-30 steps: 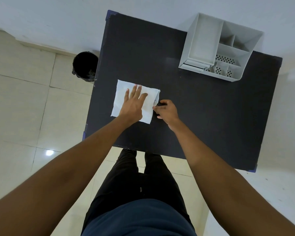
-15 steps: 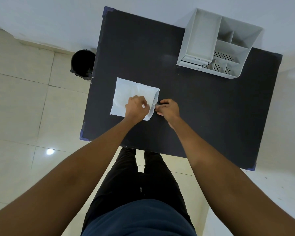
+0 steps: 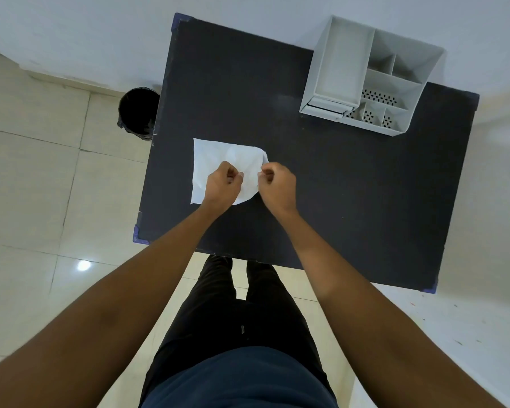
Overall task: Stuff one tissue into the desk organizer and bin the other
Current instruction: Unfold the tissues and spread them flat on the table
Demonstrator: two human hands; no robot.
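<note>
A white tissue (image 3: pixel 218 160) lies on the black table (image 3: pixel 351 201), left of the middle. Its right side is lifted and curled. My left hand (image 3: pixel 223 184) pinches the tissue near its lower middle. My right hand (image 3: pixel 276 184) pinches the raised right edge. I cannot tell whether this is one sheet or two stacked sheets. The white desk organizer (image 3: pixel 368 78) with several compartments stands at the table's far right corner. A black bin (image 3: pixel 137 113) stands on the floor beside the table's left edge.
The table is pushed against a white wall at the back. Pale floor tiles lie to the left and in front. My legs in dark trousers stand at the table's near edge.
My left hand went from lying flat on the tissue to a closed pinch. My right hand lifted the tissue's right edge, which now curls up off the table.
</note>
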